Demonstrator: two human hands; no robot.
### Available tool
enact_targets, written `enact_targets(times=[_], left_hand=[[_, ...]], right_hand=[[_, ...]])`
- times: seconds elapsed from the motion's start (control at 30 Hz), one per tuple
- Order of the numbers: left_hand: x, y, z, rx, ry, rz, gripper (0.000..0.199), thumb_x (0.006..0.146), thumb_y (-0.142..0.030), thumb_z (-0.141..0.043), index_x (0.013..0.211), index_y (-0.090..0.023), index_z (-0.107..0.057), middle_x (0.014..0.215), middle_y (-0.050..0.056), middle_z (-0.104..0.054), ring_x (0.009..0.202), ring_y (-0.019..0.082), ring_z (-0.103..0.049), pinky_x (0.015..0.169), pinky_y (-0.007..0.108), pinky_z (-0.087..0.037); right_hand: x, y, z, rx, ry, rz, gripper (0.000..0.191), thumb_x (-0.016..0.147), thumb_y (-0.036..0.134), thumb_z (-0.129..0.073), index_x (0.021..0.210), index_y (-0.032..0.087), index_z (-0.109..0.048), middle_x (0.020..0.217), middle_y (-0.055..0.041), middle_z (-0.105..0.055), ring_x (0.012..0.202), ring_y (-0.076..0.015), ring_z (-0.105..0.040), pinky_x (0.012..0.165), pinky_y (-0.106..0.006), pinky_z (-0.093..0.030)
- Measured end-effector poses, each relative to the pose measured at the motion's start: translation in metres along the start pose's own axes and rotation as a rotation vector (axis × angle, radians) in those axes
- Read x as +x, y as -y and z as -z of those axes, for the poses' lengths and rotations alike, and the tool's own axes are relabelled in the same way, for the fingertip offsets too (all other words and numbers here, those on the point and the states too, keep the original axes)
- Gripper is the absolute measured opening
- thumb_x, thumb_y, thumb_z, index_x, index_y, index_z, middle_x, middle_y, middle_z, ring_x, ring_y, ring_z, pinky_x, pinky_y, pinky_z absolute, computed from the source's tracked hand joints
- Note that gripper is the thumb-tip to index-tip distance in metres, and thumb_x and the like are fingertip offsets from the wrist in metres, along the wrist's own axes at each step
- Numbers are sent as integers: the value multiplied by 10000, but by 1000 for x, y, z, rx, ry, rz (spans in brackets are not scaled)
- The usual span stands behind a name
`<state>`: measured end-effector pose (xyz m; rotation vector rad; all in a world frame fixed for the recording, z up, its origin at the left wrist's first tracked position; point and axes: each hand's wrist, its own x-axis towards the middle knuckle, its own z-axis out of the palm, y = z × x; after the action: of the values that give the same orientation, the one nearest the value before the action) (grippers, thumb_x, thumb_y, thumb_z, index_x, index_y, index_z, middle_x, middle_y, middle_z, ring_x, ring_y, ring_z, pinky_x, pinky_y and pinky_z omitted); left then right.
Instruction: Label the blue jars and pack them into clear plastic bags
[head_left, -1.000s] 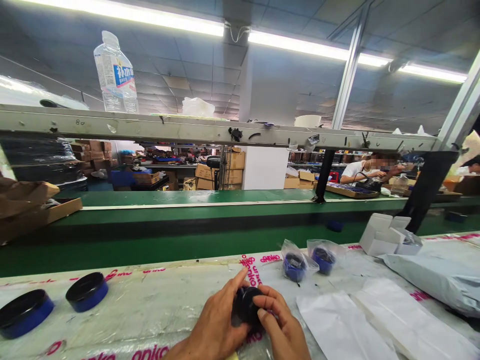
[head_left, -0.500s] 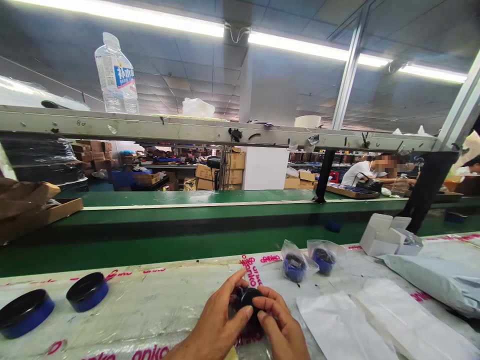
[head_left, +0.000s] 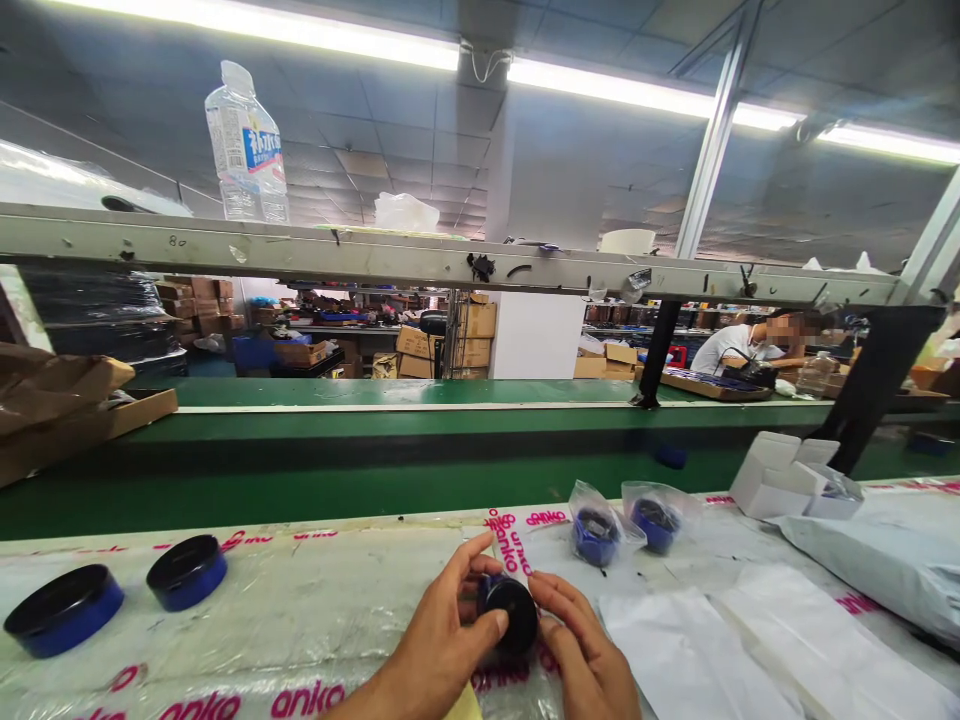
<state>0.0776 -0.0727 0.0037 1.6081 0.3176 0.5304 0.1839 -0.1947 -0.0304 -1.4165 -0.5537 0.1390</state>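
In front of me, over the bench, I hold a round black-and-blue piece (head_left: 513, 618) with its black face turned up toward me. My left hand (head_left: 446, 625) is closed around its left side, the thumb lying on the black face. At its right edge are the bent fingertips and thumb of my right hand (head_left: 581, 645). To the left stand two wider blue rings with glossy black tops, a large one (head_left: 66, 610) and a smaller one (head_left: 186, 572). Beyond my right hand sit two blue-and-black round pieces in clear bags, one (head_left: 595, 535) beside the other (head_left: 655, 524).
White sheets (head_left: 690, 650) and a grey plastic pouch (head_left: 877, 555) lie on the right. An open small white box (head_left: 780, 485) stands behind them. A green conveyor belt (head_left: 337, 480) runs past the bench, under a rail shelf (head_left: 390, 258) holding a bottle (head_left: 247, 150). Across it sits a person (head_left: 731, 345).
The round piece has been turned so its black face shows more fully. My right fingers have moved off that face to its right edge. The view has shifted slightly.
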Motion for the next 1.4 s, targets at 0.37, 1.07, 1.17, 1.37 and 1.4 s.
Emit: enact_targets(times=[0.37, 1.07, 1.17, 1.37, 1.4], left_hand=[[0, 13, 0, 17, 29, -26, 843, 697, -97, -758, 1465, -247, -445, 1397, 129, -550, 1148, 285, -649, 1024, 447, -506], [1, 4, 6, 187, 125, -85, 930, 701, -94, -726, 1541, -284, -376, 1476, 96, -561, 1349, 307, -524, 1175, 488, -359], [3, 0, 8, 282, 120, -104, 916, 722, -146, -743, 1549, -260, -367, 1471, 106, -573, 1378, 326, -495, 1202, 506, -304], [14, 4, 13, 355, 134, -83, 795, 868, -286, -673, 1575, -248, -312, 1535, 108, -506, 1420, 307, -459, 1205, 482, -307], [16, 3, 14, 373, 135, -68, 787, 872, -297, -665, 1574, -240, -315, 1525, 112, -518, 1414, 310, -467, 1202, 486, -309]], right_hand=[[0, -6, -5, 97, 69, -160, 477, 741, 564, -741, 1035, 190, -731, 1012, -101, -784, 880, -291, -742, 766, -352, -592], [8, 6, 0, -173, 101, -12, 458, 813, 620, -658, 989, 209, -754, 1023, -81, -762, 957, -291, -686, 846, -358, -534], [6, 13, 2, -199, 96, -28, 519, 900, 637, -520, 1048, 199, -757, 1093, -105, -767, 1036, -300, -687, 901, -378, -531], [-8, 28, 30, -317, 103, 135, 392, 971, 528, -490, 1093, 243, -729, 1169, -86, -733, 1084, -258, -662, 911, -341, -526], [-8, 28, 42, -376, 149, 185, 374, 969, 522, -493, 1047, 251, -739, 1156, -84, -732, 1083, -261, -658, 907, -347, -527]])
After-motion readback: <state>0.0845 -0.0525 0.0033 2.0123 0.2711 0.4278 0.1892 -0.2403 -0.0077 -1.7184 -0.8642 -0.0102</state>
